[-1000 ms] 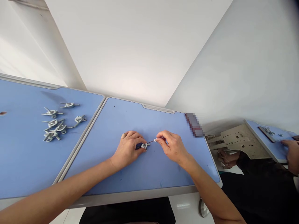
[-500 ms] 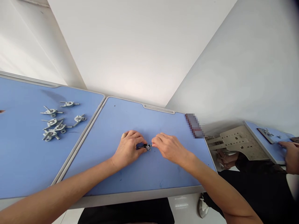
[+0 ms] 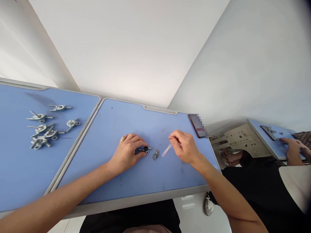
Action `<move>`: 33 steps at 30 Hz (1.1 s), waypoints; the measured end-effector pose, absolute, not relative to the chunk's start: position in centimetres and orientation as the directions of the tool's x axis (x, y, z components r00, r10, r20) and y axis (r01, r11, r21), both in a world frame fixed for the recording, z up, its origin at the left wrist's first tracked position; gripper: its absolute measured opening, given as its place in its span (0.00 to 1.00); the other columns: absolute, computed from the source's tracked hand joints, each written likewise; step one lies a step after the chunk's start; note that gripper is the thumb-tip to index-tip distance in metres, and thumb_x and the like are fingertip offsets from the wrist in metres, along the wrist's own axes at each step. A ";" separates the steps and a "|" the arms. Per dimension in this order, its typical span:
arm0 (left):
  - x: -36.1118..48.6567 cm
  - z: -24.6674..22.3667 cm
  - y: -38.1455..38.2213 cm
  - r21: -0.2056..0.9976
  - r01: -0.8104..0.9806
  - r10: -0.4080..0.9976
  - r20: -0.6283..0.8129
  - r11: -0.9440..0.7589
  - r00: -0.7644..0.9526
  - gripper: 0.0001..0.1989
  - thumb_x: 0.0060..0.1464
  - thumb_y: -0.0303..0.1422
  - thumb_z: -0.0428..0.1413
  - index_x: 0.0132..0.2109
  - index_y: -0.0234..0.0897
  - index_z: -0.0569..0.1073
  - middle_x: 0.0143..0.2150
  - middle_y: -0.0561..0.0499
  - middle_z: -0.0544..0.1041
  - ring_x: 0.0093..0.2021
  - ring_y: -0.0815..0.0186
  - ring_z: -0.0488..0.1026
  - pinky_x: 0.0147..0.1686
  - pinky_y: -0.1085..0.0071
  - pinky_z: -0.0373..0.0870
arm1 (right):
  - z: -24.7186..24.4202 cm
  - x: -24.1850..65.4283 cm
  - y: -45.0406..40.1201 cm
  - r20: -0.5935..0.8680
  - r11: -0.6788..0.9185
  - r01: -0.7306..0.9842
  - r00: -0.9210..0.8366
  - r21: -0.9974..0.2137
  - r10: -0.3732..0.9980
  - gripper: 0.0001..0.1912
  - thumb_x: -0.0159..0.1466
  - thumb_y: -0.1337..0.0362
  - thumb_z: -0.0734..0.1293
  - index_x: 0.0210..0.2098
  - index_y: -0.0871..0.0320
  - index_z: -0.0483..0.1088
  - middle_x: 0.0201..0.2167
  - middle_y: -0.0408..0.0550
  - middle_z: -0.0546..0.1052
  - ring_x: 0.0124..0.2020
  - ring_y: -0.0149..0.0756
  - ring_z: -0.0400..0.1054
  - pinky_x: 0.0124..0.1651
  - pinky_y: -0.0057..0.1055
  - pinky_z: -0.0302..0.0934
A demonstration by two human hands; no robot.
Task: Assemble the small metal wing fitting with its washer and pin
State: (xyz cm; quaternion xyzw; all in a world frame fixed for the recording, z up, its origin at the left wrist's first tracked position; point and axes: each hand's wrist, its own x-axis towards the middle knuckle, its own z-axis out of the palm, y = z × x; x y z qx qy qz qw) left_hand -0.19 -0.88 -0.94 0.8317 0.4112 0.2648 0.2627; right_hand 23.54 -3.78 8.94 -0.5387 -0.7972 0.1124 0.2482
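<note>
While the left hand (image 3: 126,150) pinches the metal fitting (image 3: 145,149), the grey piece (image 3: 155,155) slants between both hands, nearer the left. Whether the right hand (image 3: 185,147) grips the pale strip (image 3: 166,151) is unclear.

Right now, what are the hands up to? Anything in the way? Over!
Left hand pinching metal part. Right hand beside blurry pale strip. Loose grey piece lying between hands.

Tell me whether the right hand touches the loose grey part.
Apart: the head view shows blue tabletop between the right hand and the loose grey part.
</note>
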 end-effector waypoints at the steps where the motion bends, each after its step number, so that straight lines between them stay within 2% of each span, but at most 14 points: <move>1: -0.3 -0.9 -0.9 0.655 0.542 0.821 0.224 -0.526 0.525 0.11 0.54 0.32 0.61 0.46 0.45 0.76 0.46 0.52 0.78 0.51 0.57 0.67 0.51 0.57 0.59 | 9.2 24.0 -3.9 0.258 0.349 0.803 -0.250 -0.484 0.933 0.15 0.70 0.61 0.56 0.27 0.55 0.60 0.21 0.41 0.66 0.22 0.30 0.57 0.30 0.29 0.52; 4: -0.4 -0.5 -1.3 0.631 0.553 0.819 0.259 -0.544 0.511 0.14 0.55 0.32 0.60 0.49 0.44 0.75 0.48 0.50 0.77 0.52 0.56 0.67 0.49 0.57 0.60 | 8.8 25.1 -4.5 0.099 0.250 0.787 -0.236 -0.563 0.967 0.16 0.71 0.59 0.54 0.28 0.55 0.59 0.19 0.38 0.62 0.21 0.30 0.55 0.28 0.27 0.50; 7: -0.2 0.4 -1.8 0.556 0.554 0.777 0.333 -0.619 0.534 0.10 0.57 0.32 0.57 0.46 0.44 0.76 0.47 0.50 0.78 0.51 0.55 0.67 0.50 0.56 0.60 | 6.8 25.2 -5.0 -0.046 0.303 0.798 -0.381 -0.521 0.924 0.10 0.71 0.61 0.57 0.36 0.54 0.67 0.20 0.37 0.67 0.21 0.30 0.59 0.27 0.26 0.49; 10: -0.1 0.9 -2.1 0.504 0.559 0.747 0.349 -0.659 0.566 0.07 0.57 0.31 0.57 0.43 0.44 0.77 0.44 0.50 0.79 0.49 0.56 0.68 0.51 0.55 0.59 | 4.5 24.6 -4.8 -0.012 0.489 0.789 -0.530 -0.371 0.848 0.09 0.69 0.66 0.61 0.45 0.51 0.72 0.28 0.40 0.77 0.25 0.31 0.66 0.29 0.27 0.48; 13: -0.2 0.5 -2.0 0.505 0.589 0.770 0.315 -0.631 0.555 0.08 0.56 0.30 0.57 0.43 0.43 0.77 0.43 0.50 0.78 0.48 0.56 0.68 0.49 0.56 0.60 | 3.3 24.1 -3.8 -0.037 0.574 0.763 -0.610 -0.298 0.792 0.12 0.68 0.68 0.63 0.47 0.48 0.74 0.35 0.41 0.80 0.30 0.32 0.71 0.29 0.27 0.47; 17: -0.5 -0.3 -2.0 0.529 0.595 0.787 0.284 -0.605 0.548 0.09 0.57 0.31 0.57 0.45 0.43 0.77 0.45 0.50 0.78 0.49 0.56 0.68 0.48 0.56 0.61 | 3.3 24.0 -2.3 -0.078 0.606 0.732 -0.655 -0.312 0.752 0.11 0.68 0.68 0.65 0.45 0.48 0.76 0.38 0.40 0.81 0.33 0.32 0.72 0.30 0.27 0.49; 23: -0.5 -0.6 -2.0 0.554 0.581 0.788 0.266 -0.596 0.555 0.10 0.58 0.31 0.55 0.46 0.44 0.77 0.46 0.49 0.78 0.50 0.56 0.67 0.49 0.57 0.62 | 3.1 24.1 -1.7 -0.049 0.631 0.687 -0.689 -0.360 0.723 0.08 0.67 0.67 0.66 0.39 0.49 0.78 0.35 0.40 0.81 0.32 0.31 0.72 0.29 0.26 0.50; 26: -0.4 -0.7 -1.9 0.559 0.576 0.787 0.267 -0.597 0.556 0.10 0.58 0.30 0.56 0.46 0.44 0.77 0.46 0.50 0.78 0.50 0.56 0.68 0.47 0.58 0.62 | 3.1 24.0 -2.0 -0.054 0.578 0.691 -0.660 -0.434 0.749 0.08 0.67 0.68 0.66 0.37 0.51 0.78 0.35 0.40 0.81 0.32 0.31 0.71 0.32 0.26 0.52; 29: -0.4 -0.8 -1.8 0.563 0.568 0.784 0.272 -0.600 0.558 0.10 0.58 0.30 0.56 0.46 0.44 0.77 0.46 0.50 0.78 0.49 0.57 0.68 0.46 0.59 0.61 | 3.7 23.4 -2.3 -0.135 0.448 0.750 -0.571 -0.487 0.810 0.07 0.66 0.68 0.66 0.35 0.54 0.76 0.28 0.40 0.78 0.27 0.30 0.67 0.31 0.26 0.51; 31: -0.5 -0.8 -1.8 0.564 0.565 0.783 0.279 -0.602 0.555 0.09 0.58 0.30 0.57 0.46 0.44 0.76 0.46 0.50 0.78 0.50 0.57 0.67 0.46 0.59 0.61 | 4.5 22.8 -2.3 -0.259 0.254 0.791 -0.455 -0.556 0.852 0.07 0.64 0.70 0.66 0.32 0.56 0.75 0.23 0.39 0.75 0.23 0.28 0.63 0.29 0.25 0.50; 33: -0.5 -0.5 -2.0 0.566 0.566 0.787 0.288 -0.600 0.546 0.10 0.58 0.30 0.58 0.47 0.44 0.76 0.46 0.50 0.78 0.50 0.57 0.67 0.46 0.59 0.61 | 5.5 22.1 -2.2 -0.425 -0.030 0.768 -0.322 -0.640 0.846 0.07 0.63 0.69 0.66 0.28 0.58 0.73 0.20 0.39 0.72 0.21 0.26 0.59 0.26 0.24 0.50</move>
